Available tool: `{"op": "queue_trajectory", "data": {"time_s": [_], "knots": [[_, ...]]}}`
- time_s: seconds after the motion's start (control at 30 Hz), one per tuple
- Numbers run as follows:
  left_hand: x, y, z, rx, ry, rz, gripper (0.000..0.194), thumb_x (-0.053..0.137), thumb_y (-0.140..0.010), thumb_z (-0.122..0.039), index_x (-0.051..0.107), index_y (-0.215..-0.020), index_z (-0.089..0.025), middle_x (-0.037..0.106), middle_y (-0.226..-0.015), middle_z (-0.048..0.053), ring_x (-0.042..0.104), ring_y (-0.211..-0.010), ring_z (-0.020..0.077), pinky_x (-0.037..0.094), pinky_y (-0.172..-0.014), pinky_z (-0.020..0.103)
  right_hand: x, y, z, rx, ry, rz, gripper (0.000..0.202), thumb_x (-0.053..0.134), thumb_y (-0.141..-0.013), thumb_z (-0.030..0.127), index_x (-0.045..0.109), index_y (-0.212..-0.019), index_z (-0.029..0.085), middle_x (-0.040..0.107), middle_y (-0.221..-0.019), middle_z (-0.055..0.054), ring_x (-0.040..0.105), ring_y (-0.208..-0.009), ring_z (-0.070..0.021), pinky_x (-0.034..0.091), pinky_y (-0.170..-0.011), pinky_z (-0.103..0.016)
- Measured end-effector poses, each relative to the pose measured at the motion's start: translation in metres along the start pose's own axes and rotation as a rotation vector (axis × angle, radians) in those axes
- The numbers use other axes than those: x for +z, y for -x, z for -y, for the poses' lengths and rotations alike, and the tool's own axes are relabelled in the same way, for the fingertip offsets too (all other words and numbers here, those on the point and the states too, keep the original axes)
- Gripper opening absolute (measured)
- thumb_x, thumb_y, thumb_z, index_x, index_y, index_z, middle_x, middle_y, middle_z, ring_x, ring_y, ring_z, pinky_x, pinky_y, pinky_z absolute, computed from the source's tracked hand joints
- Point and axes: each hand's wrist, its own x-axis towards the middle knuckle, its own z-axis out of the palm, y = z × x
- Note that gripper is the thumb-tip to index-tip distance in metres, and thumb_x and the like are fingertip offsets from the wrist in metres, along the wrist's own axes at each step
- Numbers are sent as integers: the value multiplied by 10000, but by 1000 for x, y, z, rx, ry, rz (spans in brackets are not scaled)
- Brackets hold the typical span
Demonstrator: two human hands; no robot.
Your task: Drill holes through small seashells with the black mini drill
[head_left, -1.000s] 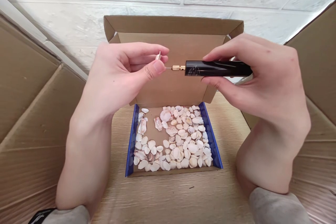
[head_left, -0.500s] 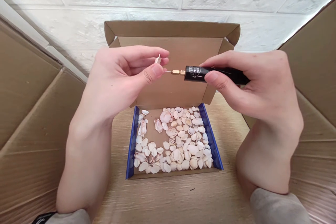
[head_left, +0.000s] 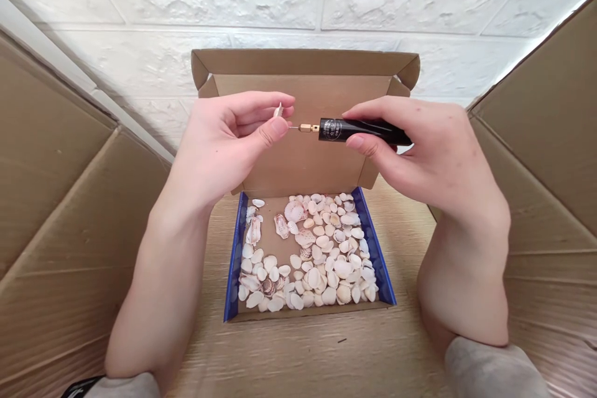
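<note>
Above the open box (head_left: 377,255), towards twelve o'clock, our left hand (head_left: 219,143) pinched a small shell (head_left: 278,111) between thumb and fingers, almost shut, probably to brace it against the thin bit (head_left: 293,128). Our right hand (head_left: 429,149) was curled partway around the black drill (head_left: 342,130), which pointed to nine o'clock, seemingly for steady aim. We couldn't tell whether bit and shell touched. Towards six o'clock, loose shells (head_left: 342,269) lay in the box, its low walls likely containing them.

At upper centre, a small shell (head_left: 278,111) is being pinched by the left hand (head_left: 233,137). Just right, a black drill (head_left: 364,130) is being gripped by the right hand (head_left: 415,149).
</note>
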Motion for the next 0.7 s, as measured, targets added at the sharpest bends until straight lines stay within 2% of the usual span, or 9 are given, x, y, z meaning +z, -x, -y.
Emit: {"op": "queue_trajectory", "data": {"time_s": [0.13, 0.27, 0.5, 0.7], "knots": [[0, -1, 3, -5, -21, 6, 244, 755, -821, -371, 762, -1053, -295, 769, -1060, 1, 724, -1071, 250, 595, -1024, 443, 0, 0, -2, 3, -21, 50, 226, 550, -928, 291, 662, -1124, 296, 739, -1040, -1, 689, -894, -204, 547, -755, -354], [0, 1, 1, 1, -48, 4, 249, 735, -839, -375, 760, -1072, -290, 770, -1058, 4, 739, -1022, 235, 604, -1007, 437, -1, 1, -3, -23, -40, 96, 301, 620, -883, 316, 634, -1183, 293, 714, -1111, -24, 676, -952, -222, 550, -805, -376], [1, 1, -2, -7, -46, 16, 246, 738, -836, -381, 764, -1062, -288, 771, -1068, 17, 743, -1005, 238, 605, -1004, 460, -4, 2, -1, 6, 0, 59, 259, 613, -870, 260, 636, -1124, 309, 705, -1036, -9, 664, -869, -197, 533, -737, -349], [0, 5, -13, -18, 3, 5, 253, 737, -844, -351, 766, -1077, -255, 773, -1053, 31, 745, -992, 232, 622, -986, 408, -8, 4, 1, 10, -4, 80, 189, 592, -895, 321, 654, -1069, 285, 728, -882, 25, 631, -692, -148, 470, -605, -291]]}}
